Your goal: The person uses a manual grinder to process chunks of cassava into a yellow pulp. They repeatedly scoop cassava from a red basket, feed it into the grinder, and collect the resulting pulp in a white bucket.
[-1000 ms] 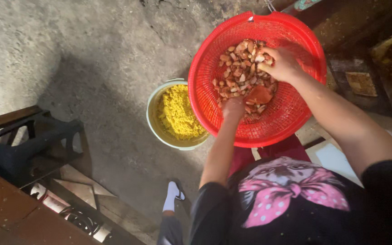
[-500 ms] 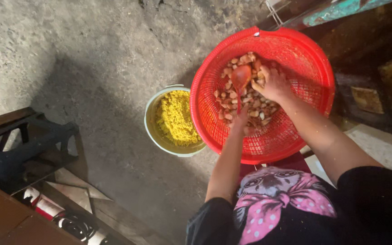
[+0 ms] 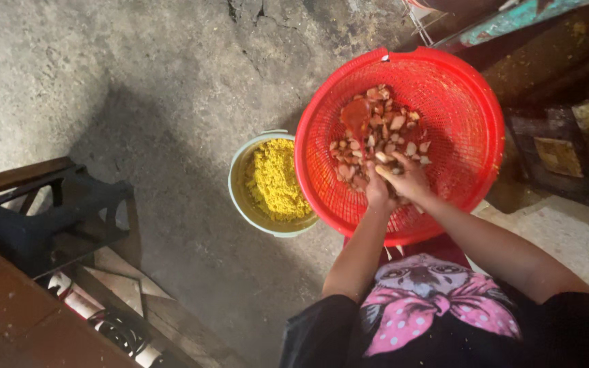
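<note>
Both hands meet low in the red basket (image 3: 458, 88) — left hand (image 3: 377, 192) and right hand (image 3: 409, 180) pressed together, pinching pale pieces (image 3: 383, 129) from the heap, basket tilted toward her; yellow-filled bucket (image 3: 272, 180) just beside.

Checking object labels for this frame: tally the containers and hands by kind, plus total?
Red mesh basket, holding pale and reddish pieces: 1
Pale bowl of yellow grains: 1
Hands in the basket, left hand and right hand, held close together over the pieces: 2
Total: 4
The loose pieces are too many and too small to count.
</note>
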